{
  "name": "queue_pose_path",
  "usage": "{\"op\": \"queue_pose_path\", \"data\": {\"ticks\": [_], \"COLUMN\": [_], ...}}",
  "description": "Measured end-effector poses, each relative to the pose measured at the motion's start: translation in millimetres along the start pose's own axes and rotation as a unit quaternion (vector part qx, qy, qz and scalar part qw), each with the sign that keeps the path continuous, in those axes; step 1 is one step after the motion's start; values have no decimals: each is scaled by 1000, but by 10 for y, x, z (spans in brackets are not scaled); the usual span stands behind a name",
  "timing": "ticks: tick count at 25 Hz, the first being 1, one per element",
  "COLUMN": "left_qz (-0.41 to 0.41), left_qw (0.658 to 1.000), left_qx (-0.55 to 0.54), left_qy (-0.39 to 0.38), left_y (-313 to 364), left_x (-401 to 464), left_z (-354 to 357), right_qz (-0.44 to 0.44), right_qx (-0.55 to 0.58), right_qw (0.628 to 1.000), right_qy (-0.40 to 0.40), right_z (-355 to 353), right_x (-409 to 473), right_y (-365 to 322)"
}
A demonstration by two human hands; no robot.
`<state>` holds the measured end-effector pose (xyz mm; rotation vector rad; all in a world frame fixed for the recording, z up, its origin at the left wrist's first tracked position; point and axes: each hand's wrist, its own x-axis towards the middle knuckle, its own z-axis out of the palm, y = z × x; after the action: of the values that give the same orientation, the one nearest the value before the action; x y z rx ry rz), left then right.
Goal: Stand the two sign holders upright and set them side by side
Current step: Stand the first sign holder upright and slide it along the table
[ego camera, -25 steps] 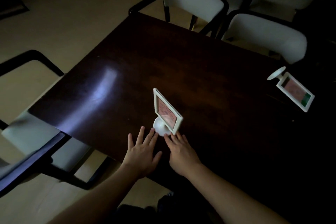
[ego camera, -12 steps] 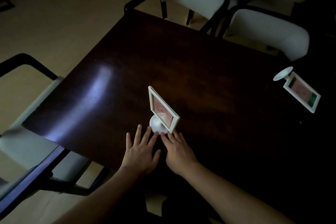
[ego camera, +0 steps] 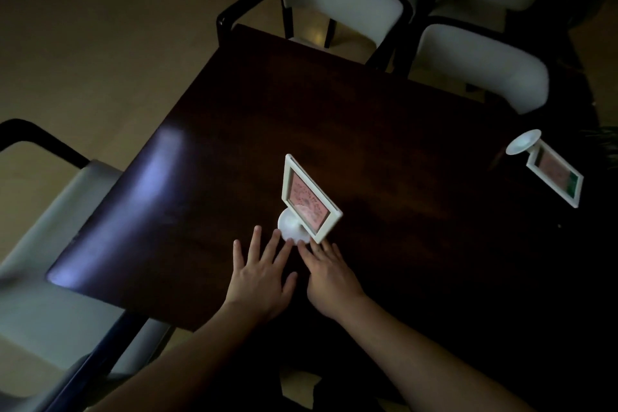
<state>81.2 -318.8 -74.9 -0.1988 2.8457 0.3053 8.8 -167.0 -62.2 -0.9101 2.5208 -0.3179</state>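
Observation:
One white sign holder (ego camera: 309,201) with a pink card stands upright on its round base near the front of the dark table (ego camera: 384,130). My left hand (ego camera: 262,276) lies flat, fingers spread, with fingertips at the left of the base. My right hand (ego camera: 329,273) lies flat beside it, fingertips touching the base's near edge under the frame. Neither hand grips anything. The second white sign holder (ego camera: 551,174) lies on its side at the far right of the table, its round base pointing away to the left.
Two white-cushioned chairs (ego camera: 341,0) (ego camera: 481,67) with black frames stand along the table's far side. Another chair (ego camera: 50,244) sits at the left end. The room is dim, with beige floor around the table.
The view has shifted slightly. Both hands stay flat at the base of the upright holder, and the holder on the right still lies on its side.

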Motion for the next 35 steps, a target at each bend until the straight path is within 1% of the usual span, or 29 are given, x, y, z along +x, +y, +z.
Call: {"op": "queue_pose_path", "data": {"ticks": [6,21,35], "left_qz": [8,-8,-23], "left_qw": [1000,1000,998], "left_qx": [2,-18,-15], "left_qy": [8,19,57], "left_y": [-376,-1086,-1870], "left_x": [205,911,1522], "left_z": [-118,-469,-802], "right_qz": [13,12,5], "right_qx": [-5,-9,-1], "right_qw": [1000,1000,1000], "right_qy": [7,8,13], "right_z": [-32,-304,-529], "right_x": [387,1411,2395], "right_y": [-233,-551,-984]}}
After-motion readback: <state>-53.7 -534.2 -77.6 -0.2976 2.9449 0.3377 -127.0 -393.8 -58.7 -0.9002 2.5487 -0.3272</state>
